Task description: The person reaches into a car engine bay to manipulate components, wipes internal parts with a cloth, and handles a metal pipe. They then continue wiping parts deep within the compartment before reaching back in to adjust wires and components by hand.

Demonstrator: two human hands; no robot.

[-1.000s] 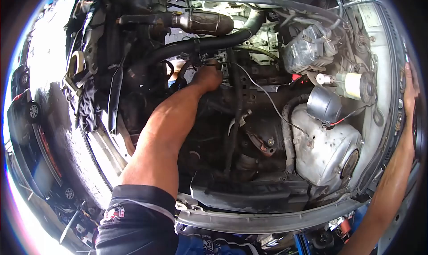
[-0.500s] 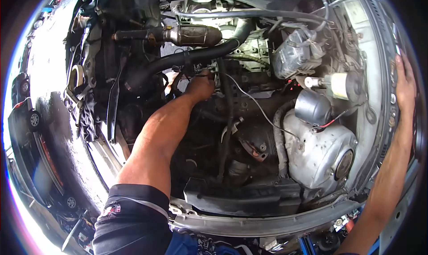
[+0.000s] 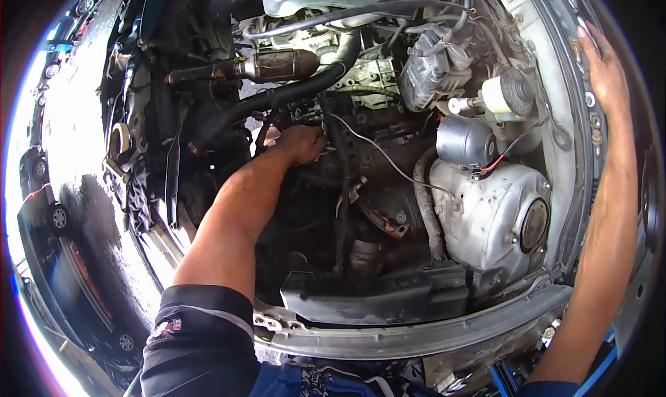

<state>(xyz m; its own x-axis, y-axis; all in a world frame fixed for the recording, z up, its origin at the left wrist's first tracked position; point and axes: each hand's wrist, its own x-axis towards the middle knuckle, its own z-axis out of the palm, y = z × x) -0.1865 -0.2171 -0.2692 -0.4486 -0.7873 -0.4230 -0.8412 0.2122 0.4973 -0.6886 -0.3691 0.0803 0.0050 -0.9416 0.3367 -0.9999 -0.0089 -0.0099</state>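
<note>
My left hand (image 3: 302,144) reaches deep into an open engine bay (image 3: 316,220), its fingers curled in among dark parts; I cannot tell whether they grip anything. A thick black pipe (image 3: 277,97) crosses just beyond those fingers, with a rusty metal canister (image 3: 284,65) farther out. To their right, a thin gray cable (image 3: 378,148) runs toward a silvery, dome-like housing (image 3: 479,213). My right hand (image 3: 608,74), well apart from the left, lies on the car body's edge (image 3: 581,85), fingers extended and holding nothing I can see.
</note>
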